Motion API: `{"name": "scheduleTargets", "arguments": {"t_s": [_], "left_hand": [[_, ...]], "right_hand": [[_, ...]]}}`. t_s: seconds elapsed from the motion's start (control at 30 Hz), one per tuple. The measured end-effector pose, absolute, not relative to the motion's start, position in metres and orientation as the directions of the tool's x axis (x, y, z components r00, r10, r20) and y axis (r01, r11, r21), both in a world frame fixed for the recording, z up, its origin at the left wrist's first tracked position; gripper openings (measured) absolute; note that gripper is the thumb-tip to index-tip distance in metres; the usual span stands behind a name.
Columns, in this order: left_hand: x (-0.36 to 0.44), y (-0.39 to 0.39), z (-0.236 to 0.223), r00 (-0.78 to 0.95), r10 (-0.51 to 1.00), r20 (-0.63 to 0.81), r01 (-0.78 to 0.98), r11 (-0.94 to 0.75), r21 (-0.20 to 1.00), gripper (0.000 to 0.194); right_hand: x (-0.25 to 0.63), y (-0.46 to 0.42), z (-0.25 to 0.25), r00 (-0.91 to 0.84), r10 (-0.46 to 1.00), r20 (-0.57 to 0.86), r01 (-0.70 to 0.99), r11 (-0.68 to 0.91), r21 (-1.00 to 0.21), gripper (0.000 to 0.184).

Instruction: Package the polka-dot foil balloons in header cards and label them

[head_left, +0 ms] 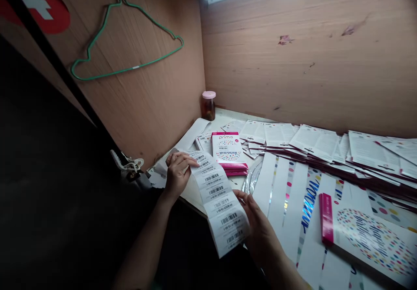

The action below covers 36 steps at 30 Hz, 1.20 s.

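Observation:
A long white strip of barcode labels (217, 194) stretches between my hands, its printed side facing up. My left hand (178, 168) is closed on the strip's upper part, fingers lying across its edge. Lower down, my right hand (252, 212) grips the right edge of the strip, with the thumb and some fingers partly hidden behind it. Just beyond the strip is a stack of white and pink printed packets (227, 149) marked "prima". More of the white paper strip (192, 136) trails over the table behind my left hand.
Rows of flat printed packets (312, 142) overlap along the back wall. White and dotted packets (289, 190) fan out at the right, under a pink-edged stack (374, 238). A lidded jar (208, 106) stands in the corner. On the left wall hangs a green hanger (130, 68).

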<state>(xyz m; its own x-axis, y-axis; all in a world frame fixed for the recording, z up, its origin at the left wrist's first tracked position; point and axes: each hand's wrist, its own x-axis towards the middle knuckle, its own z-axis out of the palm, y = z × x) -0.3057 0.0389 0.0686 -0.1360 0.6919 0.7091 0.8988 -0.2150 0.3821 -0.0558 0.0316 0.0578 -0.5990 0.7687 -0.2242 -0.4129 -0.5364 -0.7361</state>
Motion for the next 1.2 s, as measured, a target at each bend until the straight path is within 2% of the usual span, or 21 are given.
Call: {"name": "scheduleTargets", "arguments": {"t_s": [0.1,0.17,0.23,0.27,0.3,0.33,0.37,0.4,0.47,0.5,0.57,0.63,0.73,0.8,0.93,0.97,1.03,1.07,1.13,1.2], "left_hand": [[-0.308,0.042,0.069,-0.157,0.708,0.688,0.900,-0.184,0.394,0.028],[-0.307,0.040,0.068,-0.231,0.688,0.688,0.885,-0.146,0.443,0.020],[-0.300,0.028,0.064,-0.421,0.572,0.704,0.811,-0.109,0.574,0.015],[-0.294,0.018,0.061,-0.550,0.497,0.671,0.722,-0.122,0.681,0.022],[-0.287,0.006,0.056,-0.672,0.455,0.584,0.584,-0.159,0.796,0.031],[-0.279,-0.008,0.052,-0.753,0.488,0.442,0.389,-0.212,0.897,0.035],[-0.270,-0.022,0.047,-0.745,0.614,0.262,0.157,-0.220,0.963,0.038],[-0.261,-0.034,0.042,-0.634,0.768,0.085,-0.056,-0.156,0.986,0.044],[-0.246,-0.053,0.034,-0.382,0.913,-0.145,-0.297,0.027,0.954,0.048],[-0.240,-0.058,0.030,-0.334,0.923,-0.193,-0.351,0.068,0.934,0.048],[-0.231,-0.061,0.023,-0.421,0.883,-0.208,-0.408,0.021,0.913,0.046],[-0.228,-0.058,0.018,-0.567,0.803,-0.185,-0.408,-0.078,0.910,0.039],[-0.230,-0.058,0.011,-0.726,0.673,-0.137,-0.348,-0.188,0.918,0.031],[-0.233,-0.062,0.006,-0.799,0.594,-0.091,-0.300,-0.264,0.917,0.030],[-0.239,-0.078,-0.001,-0.831,0.557,-0.008,-0.209,-0.298,0.931,0.030],[-0.239,-0.082,-0.001,-0.832,0.553,0.034,-0.137,-0.266,0.954,0.034],[-0.236,-0.090,0.006,-0.825,0.527,0.202,0.141,-0.155,0.978,0.049],[-0.234,-0.093,0.013,-0.774,0.550,0.315,0.314,-0.099,0.944,0.058],[-0.227,-0.095,0.029,-0.515,0.730,0.450,0.578,-0.093,0.811,0.068],[-0.222,-0.091,0.045,-0.153,0.910,0.385,0.616,-0.217,0.758,0.065]], "right_hand": [[-0.055,0.024,0.049,-0.665,0.707,-0.240,-0.372,-0.593,-0.714,0.044],[-0.056,0.019,0.046,-0.674,0.692,-0.259,-0.345,-0.604,-0.718,0.041],[-0.060,0.016,0.044,-0.664,0.699,-0.264,-0.336,-0.595,-0.730,0.036],[-0.063,0.015,0.043,-0.657,0.707,-0.261,-0.333,-0.583,-0.741,0.035],[-0.066,0.015,0.042,-0.652,0.715,-0.252,-0.327,-0.565,-0.757,0.035],[-0.070,0.015,0.040,-0.652,0.717,-0.246,-0.311,-0.549,-0.776,0.035],[-0.073,0.015,0.039,-0.657,0.711,-0.251,-0.281,-0.539,-0.794,0.036],[-0.075,0.015,0.037,-0.665,0.698,-0.265,-0.241,-0.536,-0.809,0.037],[-0.078,0.014,0.033,-0.680,0.668,-0.303,-0.157,-0.535,-0.830,0.039],[-0.079,0.012,0.032,-0.688,0.652,-0.320,-0.116,-0.534,-0.838,0.040],[-0.076,0.008,0.032,-0.720,0.618,-0.316,-0.060,-0.508,-0.859,0.041],[-0.071,0.002,0.036,-0.783,0.576,-0.235,-0.033,-0.416,-0.909,0.038],[-0.060,-0.007,0.042,-0.867,0.495,-0.062,-0.026,-0.169,-0.985,0.033],[-0.052,-0.011,0.040,-0.874,0.486,0.003,-0.015,-0.022,-1.000,0.028],[-0.040,-0.010,0.026,-0.774,0.633,0.013,0.082,0.121,-0.989,0.024],[-0.039,-0.008,0.024,-0.766,0.643,-0.004,0.111,0.126,-0.986,0.023],[-0.040,-0.003,0.027,-0.800,0.596,-0.060,0.167,0.125,-0.978,0.021],[-0.042,0.001,0.032,-0.821,0.563,-0.090,0.198,0.134,-0.971,0.021],[-0.047,0.009,0.044,-0.846,0.519,-0.122,0.246,0.177,-0.953,0.023],[-0.049,0.018,0.058,-0.853,0.504,-0.136,0.255,0.175,-0.951,0.026]]}}
